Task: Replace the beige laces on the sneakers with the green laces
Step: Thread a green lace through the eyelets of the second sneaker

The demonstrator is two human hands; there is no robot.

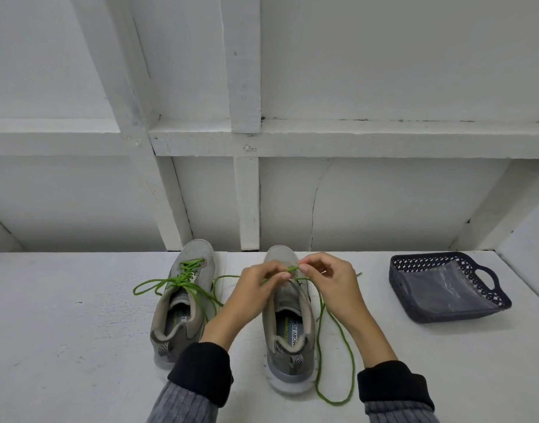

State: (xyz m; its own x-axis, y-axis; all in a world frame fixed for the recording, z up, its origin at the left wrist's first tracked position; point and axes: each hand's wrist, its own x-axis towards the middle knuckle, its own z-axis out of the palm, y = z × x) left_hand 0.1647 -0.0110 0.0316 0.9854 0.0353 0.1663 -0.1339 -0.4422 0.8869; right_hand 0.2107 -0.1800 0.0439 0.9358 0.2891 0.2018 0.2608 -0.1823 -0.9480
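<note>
Green lace [321,325] eyelets hidden beneath left hand [256,288], right hand [332,279].

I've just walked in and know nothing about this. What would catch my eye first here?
Most striking are the two hands, the left hand and right hand, pinching a bright green lace over the front of the right-side grey mesh sneaker at the centre of the white surface. Beside it, to the left, the other grey sneaker is already laced in green. Far right sits a dark plastic lattice basket holding a clear plastic bag.
</note>
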